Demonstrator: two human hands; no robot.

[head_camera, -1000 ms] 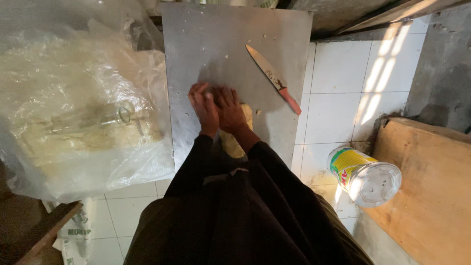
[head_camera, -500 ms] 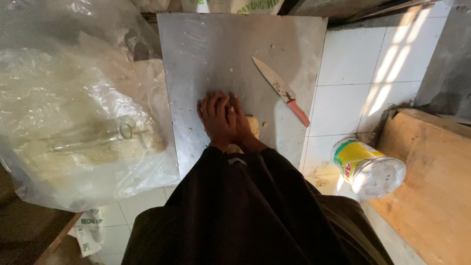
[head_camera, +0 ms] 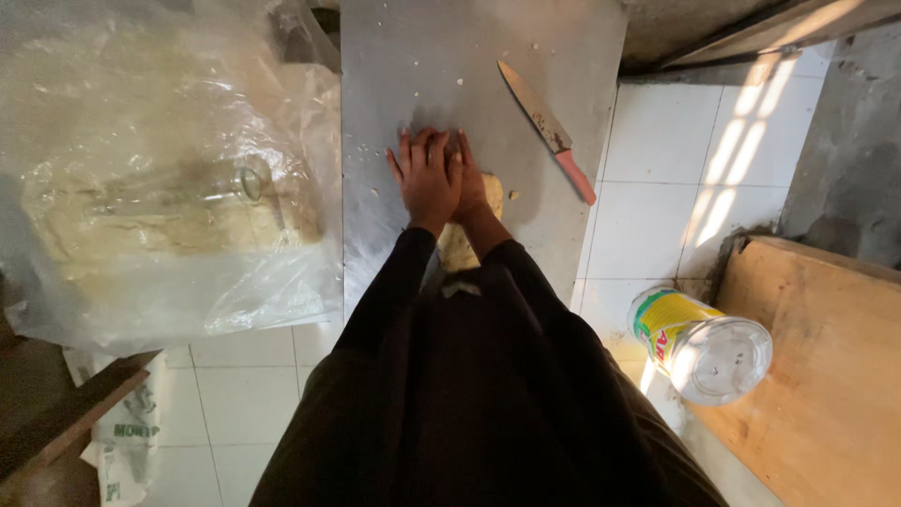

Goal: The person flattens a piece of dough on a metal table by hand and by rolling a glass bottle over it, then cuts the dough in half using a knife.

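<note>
On the dull grey metal sheet (head_camera: 469,75) that serves as a worktop, seen from the head camera looking straight down, both hands lie flat and side by side, pressing on a pale yellowish lump of dough (head_camera: 462,242). The left hand (head_camera: 427,178) has its fingers spread and laid flat, palm down; the right hand (head_camera: 472,183) lies partly under its edge, also flat, gripping nothing. Only the near part of the dough shows, peeking out beside the right wrist and between the black sleeves (head_camera: 469,376); the rest is hidden under the palms, so I cannot tell how thin it is.

Judging by that, the pressing looks underway rather than finished: the dough near the wrists looks thick and uneven. Small crumbs dot the sheet around the hands.

Up and to the right, well apart from the hands, a long-bladed knife with a pink handle (head_camera: 549,131) lies slantwise on the sheet, its blade smeared. Off to the left, a big clear plastic bag (head_camera: 169,188) covers a large pale block. Down on the white tiled floor (head_camera: 685,169), a clear plastic jar with a yellow and green label (head_camera: 699,343) lies on its side against a bare wooden board (head_camera: 826,376).
</note>
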